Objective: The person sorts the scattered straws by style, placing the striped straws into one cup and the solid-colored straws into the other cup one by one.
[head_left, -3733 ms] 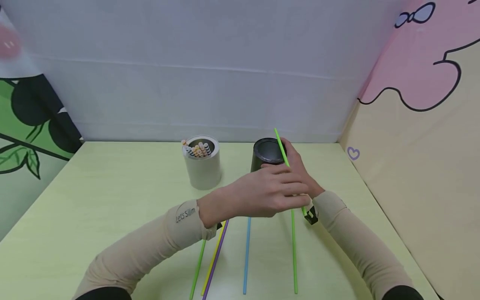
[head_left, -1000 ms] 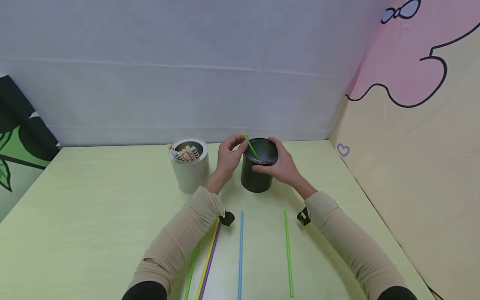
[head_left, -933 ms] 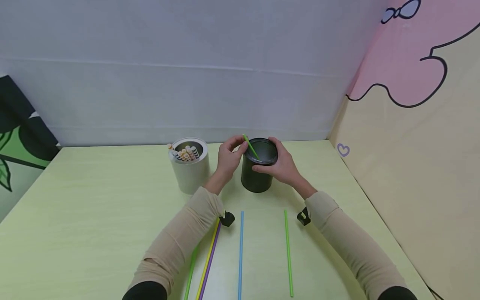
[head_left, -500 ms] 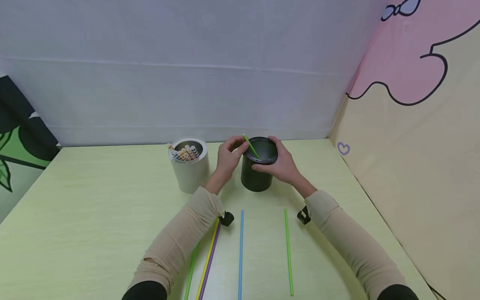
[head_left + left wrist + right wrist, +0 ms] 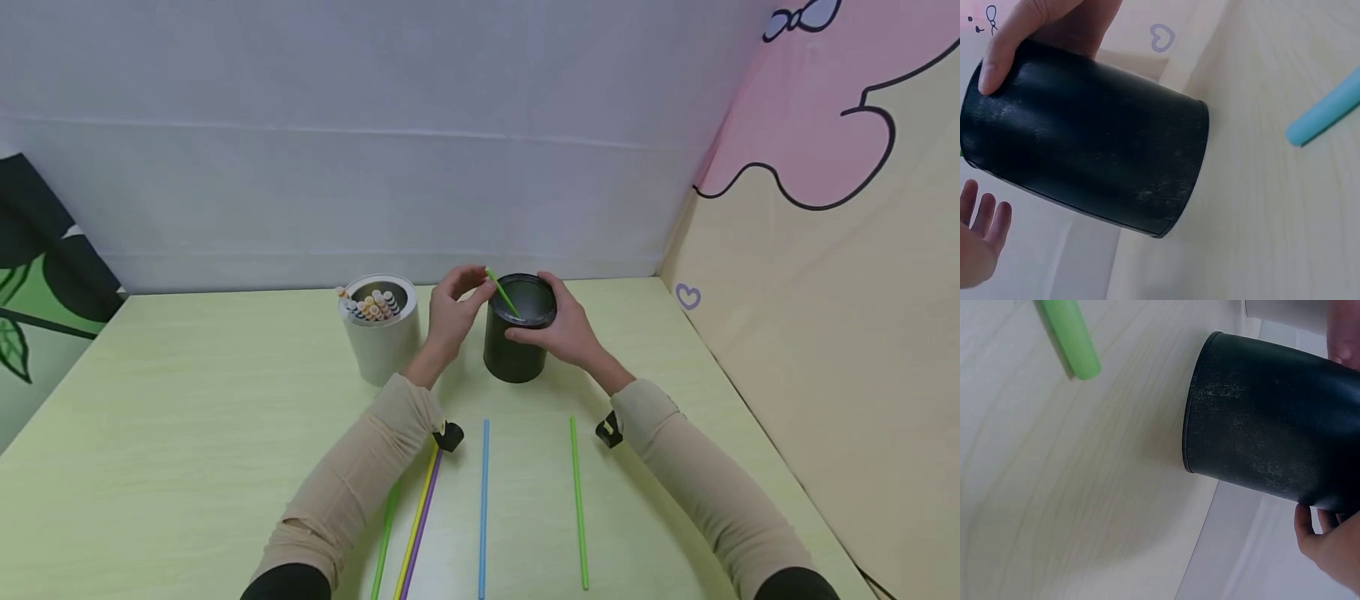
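A black cylindrical holder (image 5: 514, 354) stands upright near the back of the table. My right hand (image 5: 562, 332) grips its upper right side, thumb across the front below the rim. A green drinking straw (image 5: 504, 294) slants down across the holder's mouth, its upper end above the left rim. Thumb and index fingertip of my left hand (image 5: 452, 315) pinch that straw near its top. In the left wrist view, the left hand's other fingers (image 5: 1001, 225) are spread beside the holder (image 5: 1085, 137). The right wrist view shows the holder (image 5: 1260, 419) from its base side.
Left of the black holder stands a white holder (image 5: 381, 354) with several striped paper straws (image 5: 375, 307). On the table in front lie a blue straw (image 5: 483, 508), a green one (image 5: 579, 504), another green one (image 5: 386, 542), and a yellow straw (image 5: 415, 533) against a purple straw (image 5: 426, 521).
Earlier the left hand was in front of the holder with the green straw held high; it then moved to the left rim, straw angled into the mouth. Lately it has shifted slightly left.
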The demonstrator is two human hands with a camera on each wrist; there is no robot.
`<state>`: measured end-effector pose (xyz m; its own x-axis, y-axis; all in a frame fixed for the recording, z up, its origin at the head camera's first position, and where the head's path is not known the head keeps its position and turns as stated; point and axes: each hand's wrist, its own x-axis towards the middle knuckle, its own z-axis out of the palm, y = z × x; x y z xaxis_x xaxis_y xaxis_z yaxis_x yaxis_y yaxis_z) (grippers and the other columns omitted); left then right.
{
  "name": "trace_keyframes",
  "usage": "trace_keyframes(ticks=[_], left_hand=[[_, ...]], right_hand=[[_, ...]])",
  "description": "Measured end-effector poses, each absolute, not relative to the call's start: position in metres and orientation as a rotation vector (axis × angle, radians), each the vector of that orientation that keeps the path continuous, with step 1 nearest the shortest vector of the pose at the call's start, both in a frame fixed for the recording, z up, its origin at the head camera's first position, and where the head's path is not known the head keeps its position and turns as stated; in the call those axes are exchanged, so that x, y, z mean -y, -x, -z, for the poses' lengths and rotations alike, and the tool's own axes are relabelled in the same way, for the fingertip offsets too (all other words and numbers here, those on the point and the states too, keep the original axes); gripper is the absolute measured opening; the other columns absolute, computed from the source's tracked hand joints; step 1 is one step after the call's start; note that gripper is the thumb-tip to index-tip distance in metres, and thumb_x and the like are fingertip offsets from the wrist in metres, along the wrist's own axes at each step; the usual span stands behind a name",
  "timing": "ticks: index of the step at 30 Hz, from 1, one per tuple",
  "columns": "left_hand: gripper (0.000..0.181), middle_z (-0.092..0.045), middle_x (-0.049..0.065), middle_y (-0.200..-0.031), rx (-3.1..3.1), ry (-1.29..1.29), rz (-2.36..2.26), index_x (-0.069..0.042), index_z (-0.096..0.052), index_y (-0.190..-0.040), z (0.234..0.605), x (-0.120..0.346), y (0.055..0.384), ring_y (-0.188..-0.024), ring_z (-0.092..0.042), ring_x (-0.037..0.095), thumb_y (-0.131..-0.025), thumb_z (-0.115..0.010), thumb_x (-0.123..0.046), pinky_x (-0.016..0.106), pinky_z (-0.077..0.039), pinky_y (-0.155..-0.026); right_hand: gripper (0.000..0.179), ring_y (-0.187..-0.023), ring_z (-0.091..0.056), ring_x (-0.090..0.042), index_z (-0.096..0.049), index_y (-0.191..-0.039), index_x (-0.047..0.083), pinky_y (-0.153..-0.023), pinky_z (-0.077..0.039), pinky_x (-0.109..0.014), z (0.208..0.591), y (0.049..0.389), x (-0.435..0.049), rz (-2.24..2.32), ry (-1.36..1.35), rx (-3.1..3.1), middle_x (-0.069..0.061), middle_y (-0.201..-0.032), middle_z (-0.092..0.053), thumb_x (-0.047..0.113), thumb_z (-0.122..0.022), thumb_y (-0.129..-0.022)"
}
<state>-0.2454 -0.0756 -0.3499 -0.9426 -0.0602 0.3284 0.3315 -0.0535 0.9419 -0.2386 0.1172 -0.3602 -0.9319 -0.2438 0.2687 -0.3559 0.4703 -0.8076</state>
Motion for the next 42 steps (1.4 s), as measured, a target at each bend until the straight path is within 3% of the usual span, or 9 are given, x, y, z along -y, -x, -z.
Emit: trace_keyframes(ticks=[7,10,17,24,37,42], left_hand=[[0.039,-0.061,0.02,-0.119,1.887,0.372,2.014,0.003,-0.057,-0.121,0.334,0.082,0.245,-0.111,-0.058,0.023,-0.085,-0.07,-0.004,0.03,-0.05,-0.088],[0.04,-0.06,0.021,-0.12,1.858,0.419,1.996,0.005,-0.056,-0.123,0.326,0.085,0.243,-0.111,-0.058,0.022,-0.086,-0.069,-0.003,0.036,-0.05,-0.091],[0.04,-0.06,0.016,-0.119,1.838,0.455,2.002,0.003,-0.055,-0.124,0.314,0.088,0.239,-0.112,-0.057,0.02,-0.087,-0.068,-0.003,0.045,-0.046,-0.097],[0.042,-0.056,0.026,-0.124,1.872,0.532,1.991,0.008,-0.053,-0.125,0.311,0.089,0.232,-0.116,-0.055,0.027,-0.086,-0.066,0.001,0.046,-0.045,-0.098],[0.039,-0.06,0.017,-0.119,2.017,0.952,1.7,0.0,-0.058,-0.122,0.311,0.074,0.188,-0.114,-0.054,0.034,-0.085,-0.07,-0.008,0.053,-0.045,-0.096],[0.039,-0.063,0.009,-0.118,2.144,1.13,1.459,-0.006,-0.061,-0.12,0.318,0.063,0.167,-0.109,-0.058,0.025,-0.083,-0.072,-0.015,0.04,-0.047,-0.096]], right_hand=[[0.099,-0.114,-0.052,-0.027,-0.03,-0.147,0.012,-0.096,-0.045,-0.047,0.359,0.238,-0.117,-1.469,-0.529,2.585,-0.01,-0.135,-0.047,0.033,-0.087,-0.068],[0.099,-0.113,-0.052,-0.028,-0.03,-0.146,0.012,-0.095,-0.045,-0.047,0.359,0.238,-0.117,-1.486,-0.529,2.577,-0.009,-0.134,-0.047,0.033,-0.087,-0.068],[0.1,-0.115,-0.051,-0.027,-0.03,-0.146,0.012,-0.097,-0.044,-0.047,0.36,0.237,-0.117,-1.504,-0.523,2.581,-0.009,-0.135,-0.047,0.033,-0.087,-0.067],[0.099,-0.114,-0.051,-0.027,-0.03,-0.146,0.011,-0.096,-0.045,-0.046,0.359,0.236,-0.117,-1.504,-0.528,2.575,-0.009,-0.135,-0.047,0.033,-0.087,-0.068],[0.097,-0.115,-0.051,-0.03,-0.026,-0.149,0.01,-0.095,-0.045,-0.047,0.358,0.235,-0.12,-1.461,-0.576,2.592,-0.014,-0.139,-0.044,0.032,-0.083,-0.073],[0.095,-0.116,-0.05,-0.032,-0.026,-0.149,0.009,-0.094,-0.044,-0.048,0.359,0.236,-0.121,-1.43,-0.59,2.587,-0.018,-0.139,-0.045,0.028,-0.082,-0.075]])
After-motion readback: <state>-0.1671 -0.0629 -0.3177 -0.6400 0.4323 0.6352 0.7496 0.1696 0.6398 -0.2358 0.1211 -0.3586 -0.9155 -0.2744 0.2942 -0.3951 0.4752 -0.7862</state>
